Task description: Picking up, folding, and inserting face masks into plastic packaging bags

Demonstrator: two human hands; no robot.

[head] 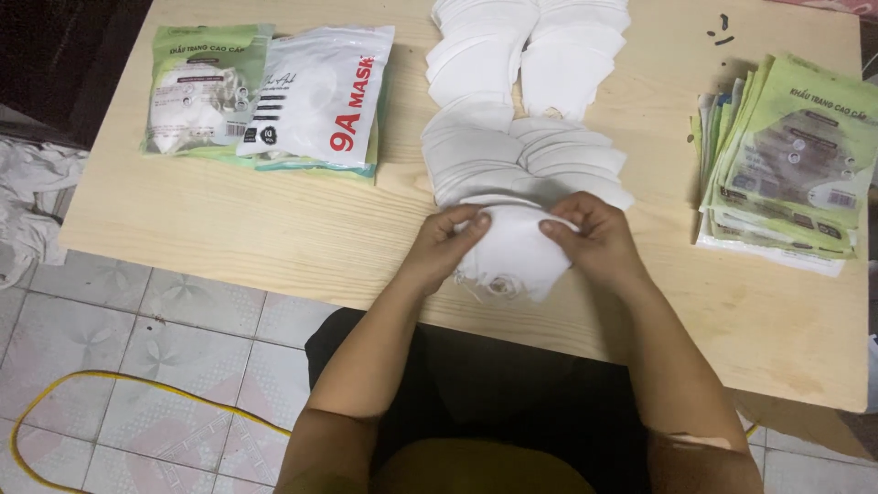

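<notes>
Both hands, left hand [445, 245] and right hand [590, 240], clamp a small stack of white masks [514, 252] between them at the near edge of the wooden table [274, 229]. Overlapping rows of masks [526, 110] lie just beyond; filled packets [274, 96] far left, empty packets [791, 160] right.

The left hand [446, 245] and right hand [590, 240] grip a small stack of white masks [512, 252] from either side, at the near edge of the wooden tabletop [274, 229]. Directly behind the stack, two overlapping rows of masks [526, 101] extend toward the far edge. Filled packets [274, 96] lie at the far left. A fanned pile of green pouches [791, 155] lies at the right. A yellow cable [110, 389] crosses the tiled floor [119, 320].
</notes>
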